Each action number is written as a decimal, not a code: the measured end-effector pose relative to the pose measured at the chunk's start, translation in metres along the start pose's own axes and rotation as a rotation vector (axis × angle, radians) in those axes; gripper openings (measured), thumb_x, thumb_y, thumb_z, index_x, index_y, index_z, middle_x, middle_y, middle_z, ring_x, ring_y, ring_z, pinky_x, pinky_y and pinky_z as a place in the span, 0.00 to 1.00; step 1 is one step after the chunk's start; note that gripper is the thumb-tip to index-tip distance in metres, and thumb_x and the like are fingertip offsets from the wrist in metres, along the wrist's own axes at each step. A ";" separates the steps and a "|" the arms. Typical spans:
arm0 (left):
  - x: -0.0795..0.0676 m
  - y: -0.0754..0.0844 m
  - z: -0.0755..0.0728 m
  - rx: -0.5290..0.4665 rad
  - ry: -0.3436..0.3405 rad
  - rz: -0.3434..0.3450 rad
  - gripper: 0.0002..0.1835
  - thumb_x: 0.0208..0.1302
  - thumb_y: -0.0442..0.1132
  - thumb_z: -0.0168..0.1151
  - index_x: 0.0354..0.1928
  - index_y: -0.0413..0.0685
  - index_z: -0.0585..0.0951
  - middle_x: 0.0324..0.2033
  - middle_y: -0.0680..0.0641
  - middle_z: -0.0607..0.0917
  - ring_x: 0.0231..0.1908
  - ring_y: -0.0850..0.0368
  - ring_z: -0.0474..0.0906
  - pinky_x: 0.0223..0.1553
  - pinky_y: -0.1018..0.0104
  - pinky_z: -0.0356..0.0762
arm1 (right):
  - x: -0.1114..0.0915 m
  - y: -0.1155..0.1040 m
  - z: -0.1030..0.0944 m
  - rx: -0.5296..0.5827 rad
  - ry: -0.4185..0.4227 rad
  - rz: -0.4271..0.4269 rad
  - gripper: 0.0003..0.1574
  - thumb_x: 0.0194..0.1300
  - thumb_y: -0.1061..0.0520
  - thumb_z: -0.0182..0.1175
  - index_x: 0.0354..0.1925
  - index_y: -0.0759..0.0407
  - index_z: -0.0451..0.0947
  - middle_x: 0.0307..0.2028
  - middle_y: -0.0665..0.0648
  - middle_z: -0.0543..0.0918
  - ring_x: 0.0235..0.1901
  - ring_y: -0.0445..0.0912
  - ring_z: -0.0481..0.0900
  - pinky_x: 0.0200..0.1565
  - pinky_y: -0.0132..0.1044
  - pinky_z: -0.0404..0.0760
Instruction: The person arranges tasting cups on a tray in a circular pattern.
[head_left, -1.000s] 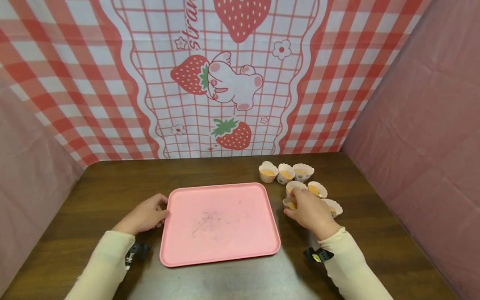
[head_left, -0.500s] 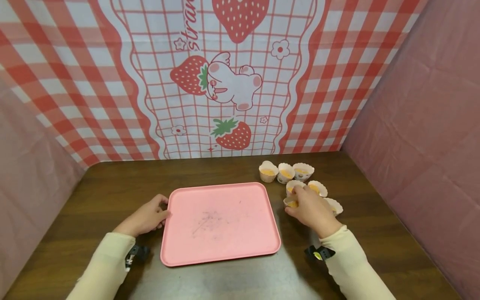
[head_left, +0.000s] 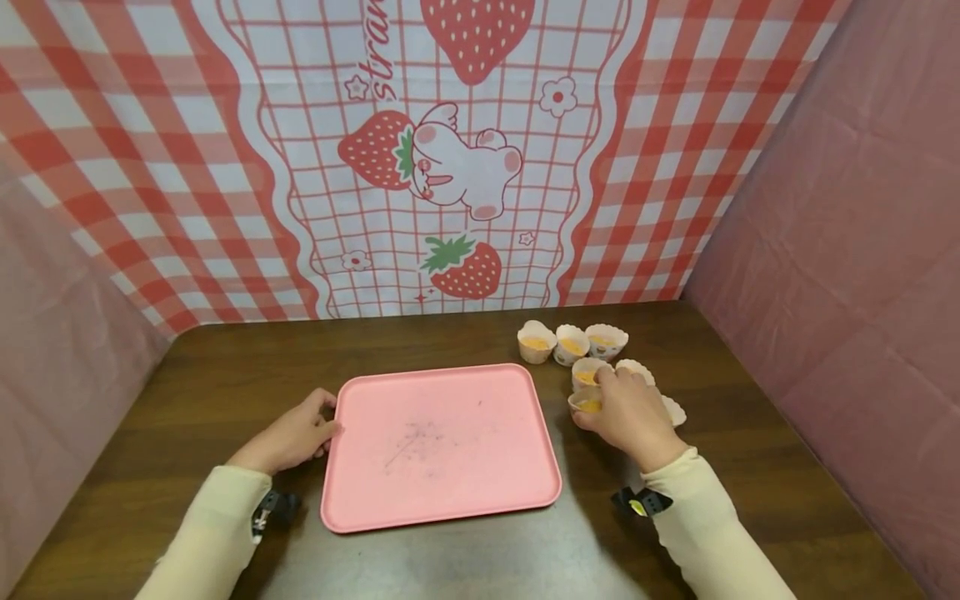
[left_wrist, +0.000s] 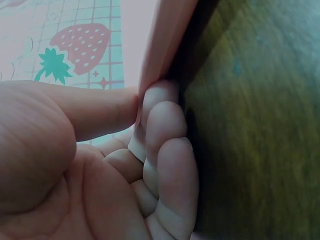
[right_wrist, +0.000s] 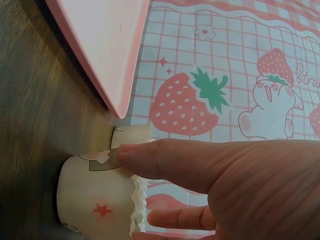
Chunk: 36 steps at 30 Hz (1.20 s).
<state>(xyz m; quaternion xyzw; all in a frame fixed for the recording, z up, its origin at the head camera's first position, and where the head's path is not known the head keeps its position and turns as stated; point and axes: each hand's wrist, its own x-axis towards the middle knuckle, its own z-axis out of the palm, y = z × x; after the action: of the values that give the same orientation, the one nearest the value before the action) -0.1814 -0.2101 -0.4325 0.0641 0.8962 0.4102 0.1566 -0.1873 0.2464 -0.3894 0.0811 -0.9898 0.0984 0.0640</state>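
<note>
My left hand [head_left: 292,432] grips the left edge of a pink rectangular tray [head_left: 442,450]. Up close in the left wrist view, the thumb lies against the tray rim [left_wrist: 162,42] and the other fingers curl at its underside. On the tray's right, my right hand [head_left: 633,417] pinches a paper baking cup [head_left: 584,405] with yellow contents, which stands upright on the table. From the right wrist, the thumb presses the outer wall of this printed, scallop-edged cup [right_wrist: 95,200]; the far fingers are partly hidden.
Several similar baking cups with yellow contents stand close by: one cup [head_left: 588,375] just behind the held one, others partly covered by the hand, and a back row [head_left: 572,345]. A strawberry-print cloth [head_left: 465,167] hangs behind the brown table [head_left: 240,358]; pink cloth walls flank it.
My right hand has shifted slightly to the right, and more of the cup under it shows. The left hand and tray stay in place.
</note>
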 end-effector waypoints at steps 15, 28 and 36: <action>0.005 -0.001 -0.002 -0.026 0.009 0.032 0.15 0.76 0.34 0.55 0.58 0.33 0.68 0.23 0.47 0.76 0.24 0.55 0.72 0.26 0.64 0.71 | 0.003 -0.003 0.001 0.078 -0.105 0.051 0.31 0.58 0.40 0.72 0.42 0.65 0.76 0.29 0.57 0.80 0.27 0.51 0.76 0.30 0.49 0.74; -0.001 -0.004 0.001 -0.026 0.014 0.005 0.15 0.74 0.34 0.57 0.56 0.34 0.70 0.22 0.47 0.77 0.22 0.54 0.72 0.25 0.63 0.71 | -0.001 -0.007 0.008 0.108 -0.182 0.041 0.36 0.62 0.39 0.68 0.55 0.64 0.78 0.44 0.65 0.82 0.36 0.54 0.81 0.37 0.54 0.80; 0.003 0.004 -0.004 0.134 0.051 -0.010 0.15 0.72 0.36 0.62 0.54 0.35 0.75 0.25 0.47 0.78 0.25 0.55 0.74 0.29 0.60 0.73 | 0.005 -0.006 0.016 0.126 -0.156 -0.021 0.27 0.63 0.44 0.70 0.53 0.58 0.80 0.38 0.55 0.84 0.32 0.47 0.78 0.34 0.48 0.77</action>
<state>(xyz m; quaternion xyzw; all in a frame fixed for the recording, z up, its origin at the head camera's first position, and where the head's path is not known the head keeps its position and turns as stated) -0.1858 -0.2094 -0.4275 0.0596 0.9255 0.3502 0.1313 -0.1930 0.2371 -0.4030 0.1028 -0.9827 0.1531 -0.0175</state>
